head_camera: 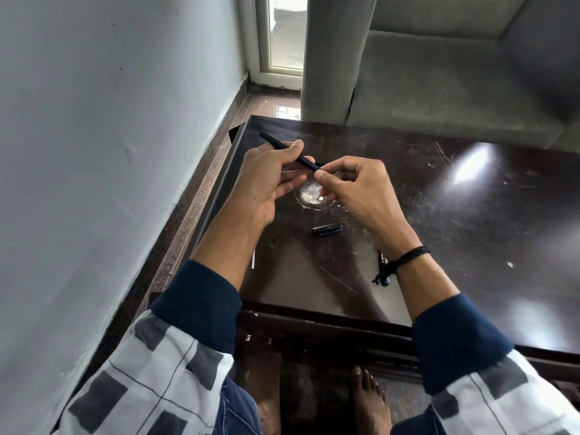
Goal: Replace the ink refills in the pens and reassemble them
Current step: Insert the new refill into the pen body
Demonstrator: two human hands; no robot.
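My left hand (270, 175) grips a black pen barrel (276, 142) that slants up to the left above the dark table (455, 246). My right hand (354, 188) pinches the barrel's lower right end between thumb and forefinger; what sits at that tip is hidden by the fingers. A black and blue pen cap (327, 230) lies on the table below my hands. Another pen (383, 265) lies partly hidden under my right wrist. A thin white refill (253, 259) shows beside my left forearm.
A whitish round mark (312, 196) is on the tabletop under my hands. A grey wall stands close on the left, a grey sofa (439, 83) behind the table. My bare feet (370, 400) are on the floor under the table's front edge.
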